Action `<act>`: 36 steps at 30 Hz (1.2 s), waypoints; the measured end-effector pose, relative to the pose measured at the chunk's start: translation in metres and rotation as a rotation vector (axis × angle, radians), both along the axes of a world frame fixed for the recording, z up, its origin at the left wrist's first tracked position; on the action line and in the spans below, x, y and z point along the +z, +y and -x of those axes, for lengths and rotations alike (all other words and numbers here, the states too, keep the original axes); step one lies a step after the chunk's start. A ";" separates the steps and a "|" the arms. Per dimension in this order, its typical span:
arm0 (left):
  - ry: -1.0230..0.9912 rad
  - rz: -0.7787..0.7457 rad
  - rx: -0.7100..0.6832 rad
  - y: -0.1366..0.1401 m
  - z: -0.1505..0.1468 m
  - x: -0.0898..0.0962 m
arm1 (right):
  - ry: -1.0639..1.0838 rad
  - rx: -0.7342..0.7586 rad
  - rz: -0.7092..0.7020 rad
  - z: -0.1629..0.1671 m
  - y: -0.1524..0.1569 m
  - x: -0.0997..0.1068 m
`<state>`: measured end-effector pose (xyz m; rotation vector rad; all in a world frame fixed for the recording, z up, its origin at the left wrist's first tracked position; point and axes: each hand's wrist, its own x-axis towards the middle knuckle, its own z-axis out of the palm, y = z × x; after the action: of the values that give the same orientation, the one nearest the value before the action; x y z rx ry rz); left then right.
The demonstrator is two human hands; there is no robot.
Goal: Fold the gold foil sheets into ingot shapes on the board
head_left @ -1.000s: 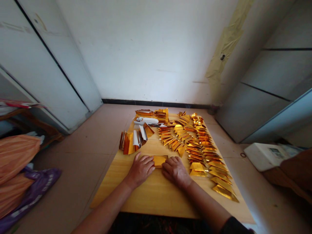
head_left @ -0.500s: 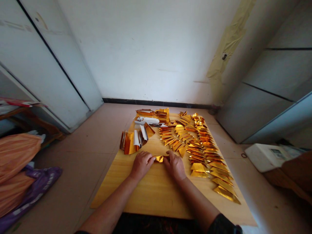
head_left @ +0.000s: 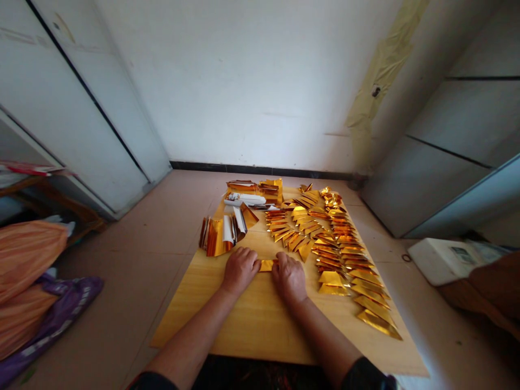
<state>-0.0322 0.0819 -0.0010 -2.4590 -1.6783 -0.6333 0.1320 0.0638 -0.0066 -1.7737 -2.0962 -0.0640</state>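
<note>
A narrow folded strip of gold foil paper [head_left: 266, 265] lies level between my hands over the wooden board [head_left: 247, 319]. My left hand [head_left: 241, 268] is closed on its left end, and my right hand [head_left: 290, 275] is closed on its right end. Both ends are hidden under the fingers. Up and to the left stand loosely curled gold foil sheets [head_left: 221, 235] with white backs. To the right, folded gold paper pieces [head_left: 332, 279] overlap in several rows, and more folded pieces [head_left: 290, 235] fan out just beyond my right hand.
At the board's far edge lie a white packet [head_left: 246, 199] and more foil sheets [head_left: 270, 189]. Orange and purple bags [head_left: 49, 309] rest on the floor at left. A white box [head_left: 441, 262] stands at right, below a grey cabinet [head_left: 442, 146]. A white wall [head_left: 252, 92] closes the far side.
The gold strip, crinkled and uneven before, now looks flatter and straighter. My hands stay at its two ends, with the fingers shifted slightly.
</note>
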 end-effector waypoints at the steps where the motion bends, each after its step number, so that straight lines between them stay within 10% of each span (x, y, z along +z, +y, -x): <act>1: 0.001 0.007 -0.003 0.000 0.000 0.000 | -0.005 0.001 -0.003 0.000 0.000 0.000; 24: 0.044 0.106 -0.364 -0.013 0.013 0.010 | 0.001 0.296 0.028 -0.020 0.006 0.001; 36: 0.072 0.091 -0.327 -0.034 0.019 0.008 | -0.133 0.422 -0.031 0.000 -0.015 0.018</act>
<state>-0.0515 0.0475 0.0069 -2.8129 -1.3180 -0.4991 0.1316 0.0491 0.0110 -1.3072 -2.5049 -0.0987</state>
